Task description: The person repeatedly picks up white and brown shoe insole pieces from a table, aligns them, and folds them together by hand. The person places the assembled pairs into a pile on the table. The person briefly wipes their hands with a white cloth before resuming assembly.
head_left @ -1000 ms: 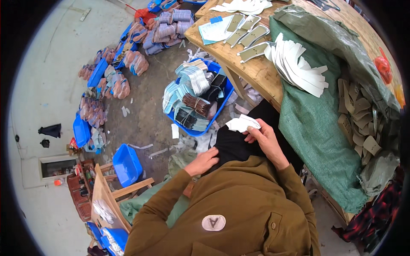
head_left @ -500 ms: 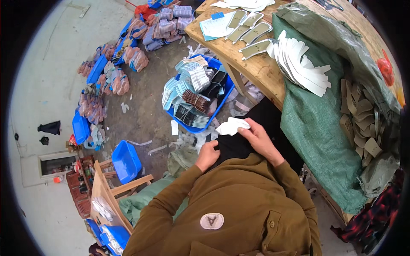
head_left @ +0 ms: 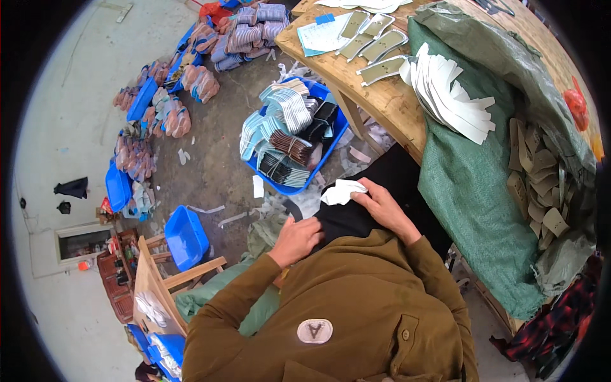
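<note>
My right hand (head_left: 386, 209) pinches a crumpled white piece (head_left: 342, 192), thin like cloth or soft sheet, above my black-clad lap (head_left: 388, 175). My left hand (head_left: 296, 240) is at the left edge of my lap, its fingers curled and closed against the black cloth. A dark grey edge (head_left: 293, 210) shows just beyond its thumb; whether the hand holds it cannot be made out. Past my hands, a blue tub (head_left: 326, 167) on the floor holds tied bundles of light blue, white, brown and black curved pieces.
To my right, a wooden table (head_left: 391, 121) carries a green woven sack (head_left: 471, 210), fanned white strips (head_left: 449, 95), olive pieces (head_left: 386, 46) and brown-grey pieces (head_left: 541, 175). At left stand an empty blue tub (head_left: 186, 237) and a wooden frame (head_left: 194, 275). Several bundles (head_left: 199, 84) lie farther off.
My left hand has moved left and slightly toward me, and the dark grey edge now shows by its thumb. My right hand still holds the white piece, shifted slightly.
</note>
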Motion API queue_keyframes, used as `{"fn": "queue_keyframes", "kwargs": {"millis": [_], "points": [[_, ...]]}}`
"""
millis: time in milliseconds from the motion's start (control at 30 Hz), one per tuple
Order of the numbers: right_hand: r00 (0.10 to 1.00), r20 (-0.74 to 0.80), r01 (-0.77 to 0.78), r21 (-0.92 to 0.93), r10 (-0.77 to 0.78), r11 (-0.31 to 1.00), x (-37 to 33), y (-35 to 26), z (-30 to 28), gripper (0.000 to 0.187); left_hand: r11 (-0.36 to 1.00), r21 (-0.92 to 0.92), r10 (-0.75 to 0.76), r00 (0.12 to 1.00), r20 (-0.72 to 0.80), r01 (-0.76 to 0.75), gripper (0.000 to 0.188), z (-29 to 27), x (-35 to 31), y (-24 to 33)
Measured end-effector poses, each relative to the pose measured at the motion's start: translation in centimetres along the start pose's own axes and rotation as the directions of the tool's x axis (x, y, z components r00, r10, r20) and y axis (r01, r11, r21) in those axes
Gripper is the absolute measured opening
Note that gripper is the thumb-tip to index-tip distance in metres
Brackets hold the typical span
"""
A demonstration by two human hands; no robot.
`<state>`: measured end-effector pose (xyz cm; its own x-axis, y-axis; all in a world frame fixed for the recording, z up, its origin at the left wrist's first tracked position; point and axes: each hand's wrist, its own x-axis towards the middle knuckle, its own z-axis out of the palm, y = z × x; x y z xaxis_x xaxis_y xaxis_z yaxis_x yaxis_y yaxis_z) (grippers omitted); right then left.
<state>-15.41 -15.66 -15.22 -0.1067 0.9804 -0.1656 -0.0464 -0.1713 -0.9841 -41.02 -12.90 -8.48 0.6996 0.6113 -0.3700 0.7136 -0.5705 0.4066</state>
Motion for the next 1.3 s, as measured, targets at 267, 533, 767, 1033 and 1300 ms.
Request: {"fn": "queue_keyframes", "kwargs": {"millis": [267, 533, 767, 1033, 1300], "points": [[0.993, -0.116, 0.027, 0.203, -0.004, 0.979, -0.9, -0.2, -0.2, 0.023, 0.974, 0.176, 0.169, 0.975, -0.141, -0.143, 0.016, 0.4, -0.6, 1.9], [0.986, -0.157, 0.091, 0.174, -0.064, 0.981, -1.4, -0.2, 0.3, 0.026, 0.998, -0.066, 0.029, 0.997, 0.069, -0.024, 0.019, -0.5, -1.4, 3.1], [0.987, -0.115, 0.132, 0.165, -0.114, 0.977, -1.1, -0.1, 0.5, 0.023, 0.837, -0.360, 0.379, 0.911, -0.161, -0.412, 0.045, 2.1, -1.3, 0.5], [0.979, -0.160, 0.111, -0.074, -0.122, 0.991, -0.4, 2.7, 0.7, 0.027, 0.835, -0.162, 0.508, 0.849, -0.143, -0.527, 0.046, 4.0, 1.6, -1.3], [0.991, -0.131, 0.027, -0.096, -0.039, 0.995, 0.7, 4.1, 0.1, 0.027, 0.856, -0.295, 0.411, 0.905, -0.112, -0.425, 0.035, 4.5, 4.8, -0.8]]}}
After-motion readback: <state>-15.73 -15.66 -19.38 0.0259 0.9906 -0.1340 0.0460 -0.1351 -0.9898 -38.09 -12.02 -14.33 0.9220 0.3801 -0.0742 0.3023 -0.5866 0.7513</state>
